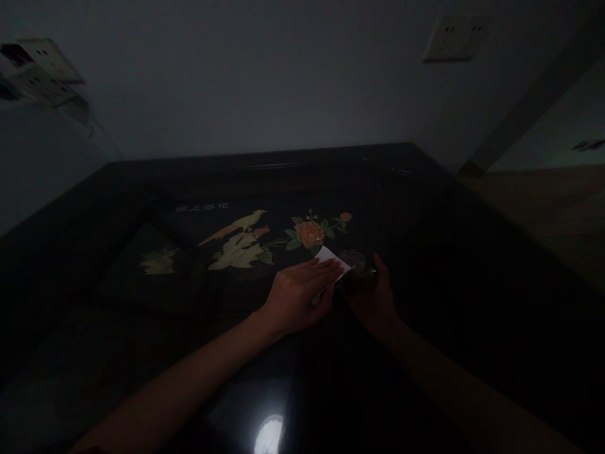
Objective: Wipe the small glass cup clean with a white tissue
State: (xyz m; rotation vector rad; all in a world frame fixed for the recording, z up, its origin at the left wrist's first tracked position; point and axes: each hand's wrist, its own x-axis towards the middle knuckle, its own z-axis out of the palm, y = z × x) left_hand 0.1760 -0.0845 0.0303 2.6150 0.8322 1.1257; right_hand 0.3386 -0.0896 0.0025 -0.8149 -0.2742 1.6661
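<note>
My left hand [302, 290] is closed on a white tissue [326, 253], its fingers lying over the tissue. The tissue's right edge meets the near side of a clear, round-rimmed glass [353, 258]. Around that glass, on its right side, curls my right hand [375, 299], with the thumb up along the far edge. Both hands are close together above a glossy black tabletop [227, 347]. The lower part of the glass and most of my right fingers are lost in shadow.
The tabletop bears an inlaid picture of a bird [239, 227] and a pink flower [309, 233]. A pale wall [265, 75] stands behind it, with a double socket [457, 39] at right and a socket with plugs [47, 69] at left. The light is very dim.
</note>
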